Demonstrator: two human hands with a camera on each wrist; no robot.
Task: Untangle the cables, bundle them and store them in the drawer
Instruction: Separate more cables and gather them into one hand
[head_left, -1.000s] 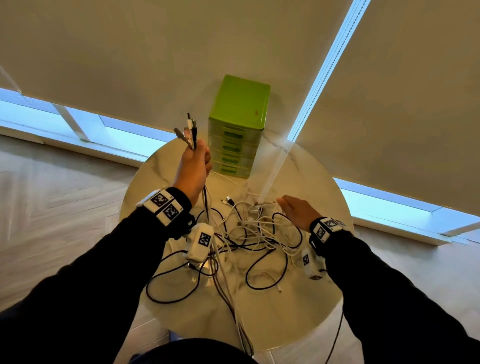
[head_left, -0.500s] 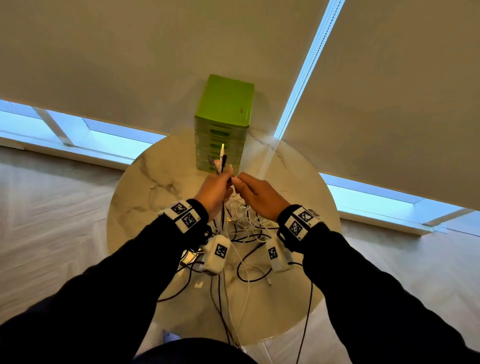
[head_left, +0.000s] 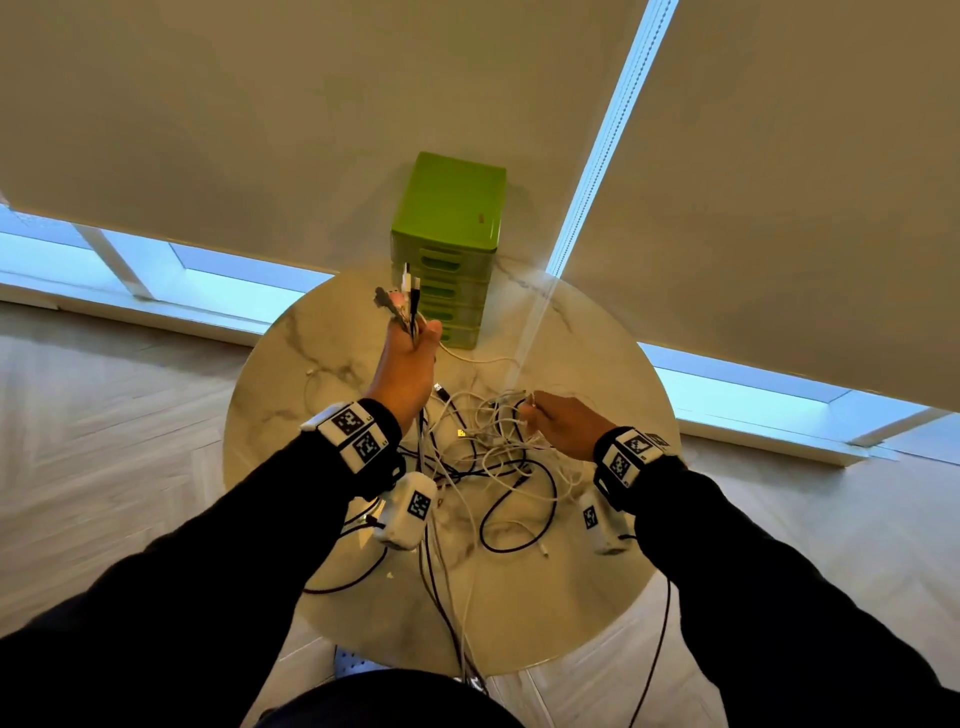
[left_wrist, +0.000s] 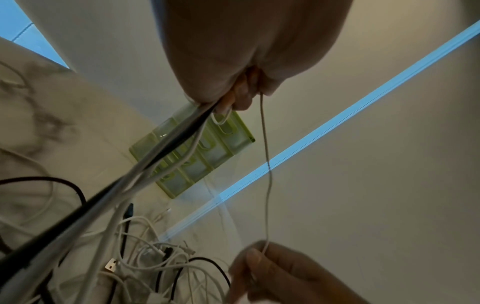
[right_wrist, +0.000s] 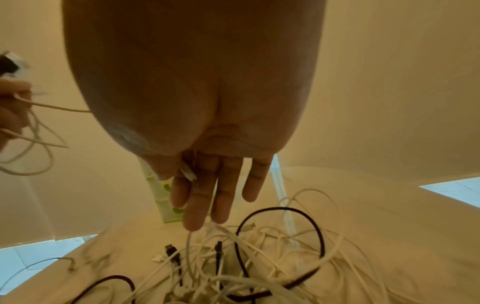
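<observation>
Gripped upright, cable ends (head_left: 402, 304) point up.

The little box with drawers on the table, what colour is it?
Bright lime green. The drawer box shows best in the head view.

From the head view I can't sort the plugs (head_left: 402, 299) above my left hand (head_left: 404, 371); they are too small. The cables (head_left: 457, 613) run off the bench (head_left: 270, 415) at the frame's bottom edge. In the left wrist view my palm hides the fingers.
</observation>
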